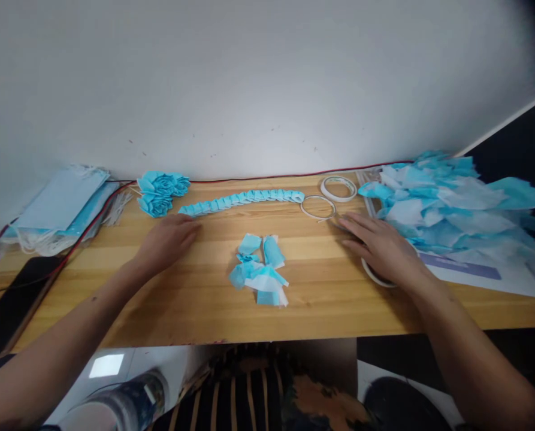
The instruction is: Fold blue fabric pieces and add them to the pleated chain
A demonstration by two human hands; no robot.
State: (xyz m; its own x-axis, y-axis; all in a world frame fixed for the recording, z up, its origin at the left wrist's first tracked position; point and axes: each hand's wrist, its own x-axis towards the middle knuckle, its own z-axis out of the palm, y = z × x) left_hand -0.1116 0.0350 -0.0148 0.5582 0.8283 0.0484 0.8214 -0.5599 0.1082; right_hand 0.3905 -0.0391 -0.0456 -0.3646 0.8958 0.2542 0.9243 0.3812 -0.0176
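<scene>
My left hand (168, 239) lies on the table with its fingers stretched out, by the left end of a chain of folded blue pieces (244, 198). Nothing shows in its grip. My right hand (381, 245) has its fingers apart and holds nothing visible, near a thin wire ring (318, 208). Partly under that hand is a roll of tape (377, 276), mostly hidden. Between the hands sits a small loose heap of blue and white fabric pieces (260, 272). Behind the left hand are blue folded flowers (159, 190) on thin sticks.
A white tape roll (339, 188) rests near the wall. On the right is a large pile of blue and white pieces (442, 203). Face masks (63, 200) are stacked at the left, above a phone (15, 299). A red and black cable (258, 178) runs along the wall.
</scene>
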